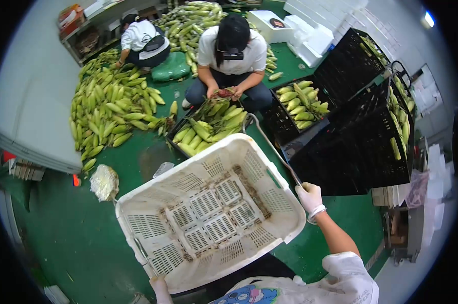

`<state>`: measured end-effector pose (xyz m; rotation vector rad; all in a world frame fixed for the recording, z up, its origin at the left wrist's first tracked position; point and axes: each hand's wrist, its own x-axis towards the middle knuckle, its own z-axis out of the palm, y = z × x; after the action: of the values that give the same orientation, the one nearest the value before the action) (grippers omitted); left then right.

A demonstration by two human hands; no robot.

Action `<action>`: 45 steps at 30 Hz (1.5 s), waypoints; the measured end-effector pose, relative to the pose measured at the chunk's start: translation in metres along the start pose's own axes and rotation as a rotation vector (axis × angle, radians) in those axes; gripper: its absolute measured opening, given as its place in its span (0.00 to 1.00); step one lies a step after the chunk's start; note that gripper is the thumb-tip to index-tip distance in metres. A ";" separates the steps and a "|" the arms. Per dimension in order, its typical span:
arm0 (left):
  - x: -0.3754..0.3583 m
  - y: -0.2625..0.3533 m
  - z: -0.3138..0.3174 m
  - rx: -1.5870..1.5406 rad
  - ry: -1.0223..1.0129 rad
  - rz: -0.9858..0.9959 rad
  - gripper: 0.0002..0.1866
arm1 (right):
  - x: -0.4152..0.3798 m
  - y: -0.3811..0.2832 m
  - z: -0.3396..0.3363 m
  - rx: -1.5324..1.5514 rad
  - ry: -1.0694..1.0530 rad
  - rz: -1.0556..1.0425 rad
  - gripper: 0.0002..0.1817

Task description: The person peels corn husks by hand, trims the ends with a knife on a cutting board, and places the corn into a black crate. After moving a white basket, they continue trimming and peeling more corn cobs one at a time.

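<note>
A large white plastic basket (285, 223) with slotted walls and a dirty bottom is tilted in front of me, with nothing inside. My left hand (158, 281), in a pale glove, grips its lower left rim. Beside the basket's right edge, my gloved right hand (309, 196) is closed on a thin pole (274, 148), whose far end is curved and lies near a black crate of corn (208, 129). A co-worker (232, 58) squats behind that crate and holds something reddish in both hands.
Green corn (112, 101) is heaped on the floor at left, where another person (145, 43) crouches. Black crates (361, 142) with corn stand at right. A foil-like bundle (104, 182) lies left of the basket; white foam boxes (269, 28) are at the back.
</note>
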<state>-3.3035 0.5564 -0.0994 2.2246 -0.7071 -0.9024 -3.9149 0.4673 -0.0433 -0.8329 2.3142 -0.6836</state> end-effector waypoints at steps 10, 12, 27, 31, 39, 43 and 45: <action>-0.028 -0.062 0.268 0.013 -0.343 -0.050 0.03 | 0.147 0.230 0.099 -0.146 0.330 0.199 0.17; -0.033 -0.078 0.310 -0.078 -0.328 -0.063 0.02 | 0.179 0.257 0.117 -0.086 0.405 0.233 0.15; 0.040 -0.201 0.326 0.047 -0.280 -0.102 0.11 | 0.254 0.425 0.204 0.257 0.197 0.245 0.16; 0.049 -0.215 0.333 -0.026 -0.254 -0.210 0.18 | 0.283 0.486 0.188 0.232 0.246 0.178 0.12; 0.126 -0.259 0.337 0.120 0.054 -0.173 0.21 | 0.314 0.719 0.306 0.248 -0.084 0.582 0.30; 0.238 -0.308 0.325 0.582 -0.097 -0.018 0.27 | 0.287 0.543 0.243 0.546 0.064 0.677 0.35; 0.220 -0.233 0.389 0.067 -0.317 -0.159 0.25 | 0.263 0.578 0.246 0.312 -0.070 0.406 0.27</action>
<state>-3.4017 0.4282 -0.5774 2.2444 -0.7177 -1.3493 -4.1464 0.6106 -0.6676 -0.2310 2.1450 -0.7871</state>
